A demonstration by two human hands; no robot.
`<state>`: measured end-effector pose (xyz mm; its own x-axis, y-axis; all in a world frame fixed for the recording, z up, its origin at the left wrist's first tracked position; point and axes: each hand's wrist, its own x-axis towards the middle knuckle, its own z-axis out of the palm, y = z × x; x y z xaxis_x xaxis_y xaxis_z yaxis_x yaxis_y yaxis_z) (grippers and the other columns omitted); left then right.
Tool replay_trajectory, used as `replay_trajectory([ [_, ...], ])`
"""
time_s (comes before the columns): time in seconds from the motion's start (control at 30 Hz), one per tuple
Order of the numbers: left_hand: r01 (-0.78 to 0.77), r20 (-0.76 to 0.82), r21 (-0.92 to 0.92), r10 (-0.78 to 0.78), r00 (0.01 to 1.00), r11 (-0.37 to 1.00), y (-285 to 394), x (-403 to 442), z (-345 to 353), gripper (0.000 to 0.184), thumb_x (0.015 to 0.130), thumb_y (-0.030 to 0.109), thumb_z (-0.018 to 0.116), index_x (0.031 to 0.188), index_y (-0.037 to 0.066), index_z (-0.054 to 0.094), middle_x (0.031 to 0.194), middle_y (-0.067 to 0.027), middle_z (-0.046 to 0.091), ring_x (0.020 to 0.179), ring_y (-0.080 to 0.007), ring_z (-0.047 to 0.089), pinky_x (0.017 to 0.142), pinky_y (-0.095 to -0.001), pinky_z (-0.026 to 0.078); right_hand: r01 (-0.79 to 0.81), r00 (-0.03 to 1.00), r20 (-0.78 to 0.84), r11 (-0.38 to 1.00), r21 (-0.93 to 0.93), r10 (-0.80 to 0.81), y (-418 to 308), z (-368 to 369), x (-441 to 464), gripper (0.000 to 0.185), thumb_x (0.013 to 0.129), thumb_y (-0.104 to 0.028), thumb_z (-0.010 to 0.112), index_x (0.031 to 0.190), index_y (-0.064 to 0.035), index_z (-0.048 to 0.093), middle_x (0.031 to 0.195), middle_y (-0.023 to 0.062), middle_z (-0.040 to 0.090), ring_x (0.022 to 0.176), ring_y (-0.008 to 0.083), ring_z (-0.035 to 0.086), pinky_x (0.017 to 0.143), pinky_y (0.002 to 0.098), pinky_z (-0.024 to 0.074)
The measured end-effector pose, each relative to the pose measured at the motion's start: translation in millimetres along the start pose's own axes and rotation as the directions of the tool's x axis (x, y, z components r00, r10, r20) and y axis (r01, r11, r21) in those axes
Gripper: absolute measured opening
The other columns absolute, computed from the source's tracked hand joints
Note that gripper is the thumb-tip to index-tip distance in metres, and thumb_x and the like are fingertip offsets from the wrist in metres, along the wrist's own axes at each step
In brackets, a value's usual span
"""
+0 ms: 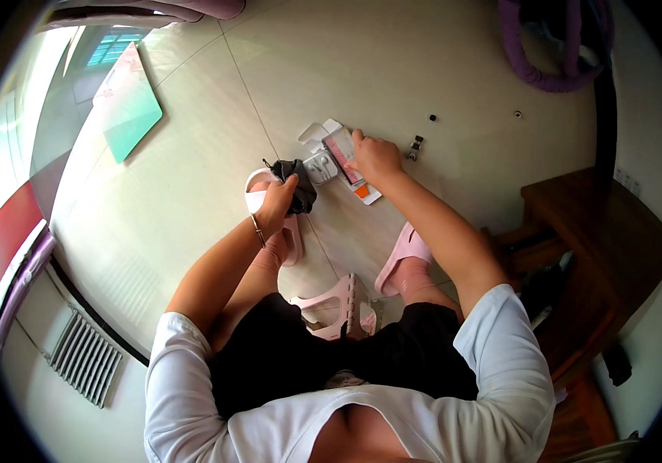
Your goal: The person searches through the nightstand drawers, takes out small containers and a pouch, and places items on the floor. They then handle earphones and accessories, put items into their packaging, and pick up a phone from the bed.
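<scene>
Charcoal fabric drawstring pouch [302, 187]: where, in our head view?

Over the pale tiled floor [192, 177], in our left hand's [275, 202] grip; our right hand [375, 158] grasps the white, pink-panelled flat box [340, 157].

Our step?

Handling both together, we judge; moving either calls for clearing the white earphones [320, 166] between.

Wide head-worn view, facing forward and steeply down, white shirt [269, 432] close below, left hand [277, 202], right hand [377, 160] and floor [362, 65] farther off
</scene>
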<state>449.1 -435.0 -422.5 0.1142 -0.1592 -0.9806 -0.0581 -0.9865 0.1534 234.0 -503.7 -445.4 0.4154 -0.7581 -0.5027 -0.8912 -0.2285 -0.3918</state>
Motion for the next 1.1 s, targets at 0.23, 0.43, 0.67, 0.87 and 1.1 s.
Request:
replay_trajectory([
  [0.23, 0.007, -0.023, -0.064, -0.009, 1.0, 0.998, -4, 2, -12, 0.033, 0.084, 0.036, 0.052, 0.106, 0.012, 0.05, 0.088, -0.0027, 0.055, 0.074, -0.013, 0.054, 0.057, -0.0275, 0.043, 0.02, 0.999, -0.044, 0.999, 0.031, -0.019, -8, -5, -16, 0.057, 0.069, -0.033, 0.071, 0.107, -0.0021, 0.042, 0.07, 0.0128, 0.061, 0.067, 0.0278, 0.063, 0.058, 0.036, 0.0496],
  [0.43, 0.006, 0.006, -0.066, -0.005, 1.0, 0.998, -4, -3, -17, 0.029, 0.084, 0.034, 0.051, 0.104, 0.013, 0.05, 0.081, -0.001, 0.056, 0.066, -0.0126, 0.055, 0.051, -0.0244, 0.043, 0.39, 0.921, 0.031, 0.917, -0.088, -0.389, -34, -8, -24, 0.065, 0.075, -0.017, 0.06, 0.131, -0.0005, 0.031, 0.067, 0.0099, 0.061, 0.062, 0.0254, 0.061, 0.056, 0.0349, 0.0496],
  [0.67, -0.122, -0.02, -0.133, 0.121, 0.993, 0.984, -13, -5, -27, 0.027, 0.086, 0.031, 0.05, 0.102, 0.009, 0.05, 0.083, -0.0033, 0.057, 0.069, -0.0135, 0.058, 0.054, -0.026, 0.049, 0.493, 0.866, 0.084, 0.813, -0.311, -0.493, -63, 55, 13, 0.043, 0.077, -0.011, 0.05, 0.117, 0.0038, 0.046, 0.067, 0.0044, 0.063, 0.06, 0.0204, 0.063, 0.05, 0.0318, 0.0499],
  [0.87, -0.215, -0.113, -0.312, 0.188, 0.976, 0.926, -2, -16, -40, 0.028, 0.087, 0.034, 0.049, 0.082, 0.006, 0.055, 0.064, -0.0002, 0.053, 0.048, -0.0092, 0.049, 0.039, -0.0205, 0.036, 0.482, 0.868, 0.008, 0.838, -0.255, -0.496, -70, 18, -6, 0.041, 0.075, -0.01, 0.053, 0.112, 0.0056, 0.048, 0.07, 0.009, 0.063, 0.066, 0.0216, 0.064, 0.052, 0.0306, 0.0505],
  [1.1, -0.239, -0.148, -0.367, 0.197, 0.969, 0.899, 4, -17, -34, 0.032, 0.087, 0.034, 0.047, 0.078, 0.005, 0.054, 0.059, -0.0006, 0.049, 0.042, -0.0085, 0.041, 0.037, -0.0217, 0.029, 0.218, 0.961, -0.131, 0.958, -0.187, -0.244, -18, -4, -31, 0.051, 0.069, -0.018, 0.065, 0.11, 0.001, 0.042, 0.068, 0.0098, 0.061, 0.062, 0.0238, 0.062, 0.052, 0.0344, 0.0491],
])
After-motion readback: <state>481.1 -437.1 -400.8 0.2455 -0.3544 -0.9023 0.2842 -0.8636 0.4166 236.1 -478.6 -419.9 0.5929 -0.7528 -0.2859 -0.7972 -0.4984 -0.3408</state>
